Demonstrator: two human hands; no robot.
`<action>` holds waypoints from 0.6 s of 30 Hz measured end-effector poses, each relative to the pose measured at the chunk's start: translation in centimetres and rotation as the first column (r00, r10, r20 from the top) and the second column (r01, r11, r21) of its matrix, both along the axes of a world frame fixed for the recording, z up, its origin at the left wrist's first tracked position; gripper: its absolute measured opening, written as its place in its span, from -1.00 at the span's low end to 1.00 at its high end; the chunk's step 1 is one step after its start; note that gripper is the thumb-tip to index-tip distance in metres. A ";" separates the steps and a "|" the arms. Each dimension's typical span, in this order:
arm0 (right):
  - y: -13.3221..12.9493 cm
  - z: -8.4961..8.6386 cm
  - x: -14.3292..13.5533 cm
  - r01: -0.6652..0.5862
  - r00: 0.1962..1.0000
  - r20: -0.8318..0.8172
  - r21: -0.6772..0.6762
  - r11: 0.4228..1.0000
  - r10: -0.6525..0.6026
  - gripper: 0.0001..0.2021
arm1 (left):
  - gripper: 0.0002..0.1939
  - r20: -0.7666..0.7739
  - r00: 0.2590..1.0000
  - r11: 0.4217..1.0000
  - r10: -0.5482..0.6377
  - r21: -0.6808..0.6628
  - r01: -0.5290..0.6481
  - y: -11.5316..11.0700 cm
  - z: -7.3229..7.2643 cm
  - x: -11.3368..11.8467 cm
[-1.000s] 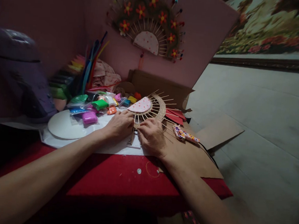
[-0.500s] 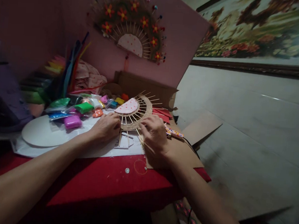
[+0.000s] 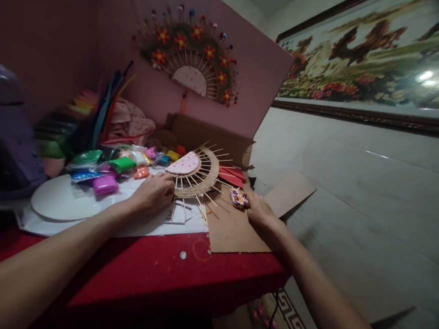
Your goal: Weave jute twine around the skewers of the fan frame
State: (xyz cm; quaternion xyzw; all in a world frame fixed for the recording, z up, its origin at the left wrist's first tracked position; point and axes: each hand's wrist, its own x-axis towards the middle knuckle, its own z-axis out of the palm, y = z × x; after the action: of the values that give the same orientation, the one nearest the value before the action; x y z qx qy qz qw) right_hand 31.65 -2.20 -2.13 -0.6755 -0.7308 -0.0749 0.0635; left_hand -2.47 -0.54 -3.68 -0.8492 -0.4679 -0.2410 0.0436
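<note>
Pinching the left end of the fan frame (image 3: 214, 171), the left hand (image 3: 156, 194) has its fingers curled together; the thumb is largely hidden. Closed around the far end of a flower-patterned tool (image 3: 238, 198), the right hand (image 3: 259, 209) leaves only the tool's near part exposed to its left. The fan frame lies between the two hands, slightly beyond them, its twine-wound band curving around a dotted half-round panel (image 3: 184, 163). Thin sticks radiate through the band, several pointing toward the right hand. Beneath the right hand and the tool is a brown cardboard sheet (image 3: 229, 235); beyond them, close to the frame, are red pieces (image 3: 229, 176). To the left of the left hand is a white disc (image 3: 55, 203), with a purple packet (image 3: 105, 185) and a green packet (image 3: 122, 164) among others by its far edge. On the near side of both hands, the red-covered counter (image 3: 133, 264) bears a small round clear piece (image 3: 183, 255). Above and beyond the hands, a finished-looking flowered fan (image 3: 180, 41) is fixed against a pink panel (image 3: 244, 81)
</note>
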 end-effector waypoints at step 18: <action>-7.9 3.7 -3.7 -0.272 0.534 -0.844 -0.117 0.955 0.049 -0.49 | -0.84 0.013 1.000 1.000 0.001 -0.028 0.000 -0.4 0.2 0.0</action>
State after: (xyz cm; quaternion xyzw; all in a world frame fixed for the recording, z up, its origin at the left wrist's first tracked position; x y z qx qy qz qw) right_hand 27.93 -10.09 1.53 -0.5615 -0.6754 0.3472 0.3288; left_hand -2.48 -0.98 -3.52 -0.8480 -0.4717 -0.2401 0.0287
